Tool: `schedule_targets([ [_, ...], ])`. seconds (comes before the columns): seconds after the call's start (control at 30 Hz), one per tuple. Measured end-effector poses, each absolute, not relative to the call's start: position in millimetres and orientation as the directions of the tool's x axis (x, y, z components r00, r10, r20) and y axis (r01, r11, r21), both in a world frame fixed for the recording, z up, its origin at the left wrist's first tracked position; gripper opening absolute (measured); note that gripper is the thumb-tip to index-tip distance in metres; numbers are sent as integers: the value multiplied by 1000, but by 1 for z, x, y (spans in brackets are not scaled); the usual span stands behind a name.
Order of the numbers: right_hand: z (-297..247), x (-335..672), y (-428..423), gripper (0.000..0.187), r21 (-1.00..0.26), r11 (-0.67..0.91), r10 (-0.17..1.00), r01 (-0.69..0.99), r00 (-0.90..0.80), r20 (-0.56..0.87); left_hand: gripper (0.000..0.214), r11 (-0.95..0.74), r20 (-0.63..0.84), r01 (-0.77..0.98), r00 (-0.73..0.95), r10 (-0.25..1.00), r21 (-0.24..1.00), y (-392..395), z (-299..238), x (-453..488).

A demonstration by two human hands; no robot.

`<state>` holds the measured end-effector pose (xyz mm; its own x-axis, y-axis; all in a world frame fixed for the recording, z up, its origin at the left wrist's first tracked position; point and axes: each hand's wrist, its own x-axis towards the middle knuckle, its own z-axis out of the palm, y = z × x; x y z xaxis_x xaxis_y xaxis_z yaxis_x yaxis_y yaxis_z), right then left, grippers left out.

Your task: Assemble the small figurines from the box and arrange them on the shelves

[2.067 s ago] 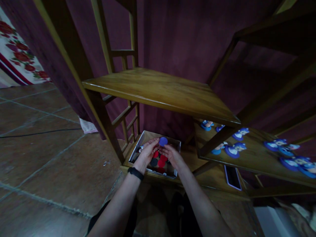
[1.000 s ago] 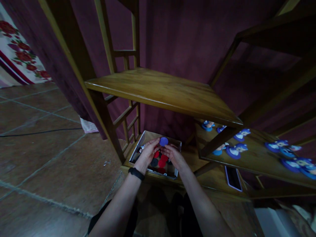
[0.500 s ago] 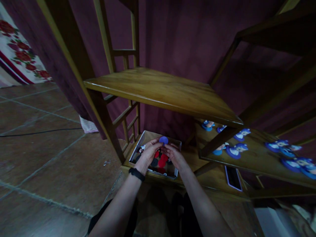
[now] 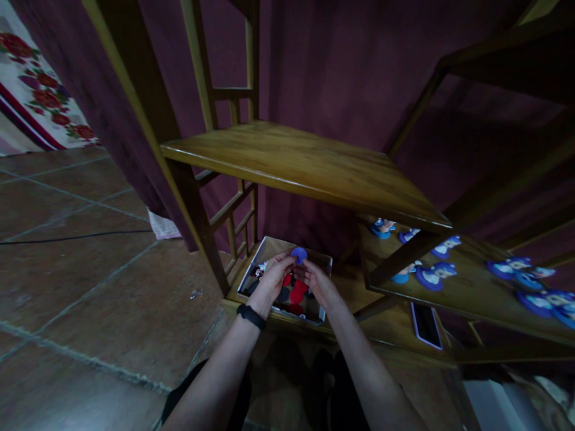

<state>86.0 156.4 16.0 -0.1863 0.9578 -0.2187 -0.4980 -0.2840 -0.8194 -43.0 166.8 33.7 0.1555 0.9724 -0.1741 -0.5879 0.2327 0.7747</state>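
Both hands reach into an open cardboard box [image 4: 260,253] on the lowest shelf of a wooden rack. My left hand [image 4: 275,275], with a black wristband, and my right hand [image 4: 316,281] pinch a small round blue disc [image 4: 299,255] between their fingertips, just above the box. Red discs [image 4: 297,293] and dark discs lie in the box under the hands.
A wide wooden shelf [image 4: 309,164] juts out above the box. To the right a lower shelf [image 4: 467,293] carries several blue and white figures [image 4: 433,276]. A phone [image 4: 426,324] lies on the bottom board. Tiled floor [image 4: 81,275] with a black cable spreads to the left.
The hands have closed in on the blue disc and raised it slightly. The view has shifted a little to the left.
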Motion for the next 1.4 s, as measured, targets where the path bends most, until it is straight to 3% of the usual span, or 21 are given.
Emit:
schedule_targets([
  [0.8,17,90,159,31,-814,-318,948,-486,-170,-269,25,219,-206,-626,94,974,749,170,28,-41],
  [1.23,19,86,157,33,-824,-290,957,-488,-163,-240,23,263,-212,-614,156,965,744,170,28,-45],
  [1.4,16,84,156,34,-853,-261,964,-453,-83,-251,29,267,-196,-583,183,963,767,169,29,-43],
])
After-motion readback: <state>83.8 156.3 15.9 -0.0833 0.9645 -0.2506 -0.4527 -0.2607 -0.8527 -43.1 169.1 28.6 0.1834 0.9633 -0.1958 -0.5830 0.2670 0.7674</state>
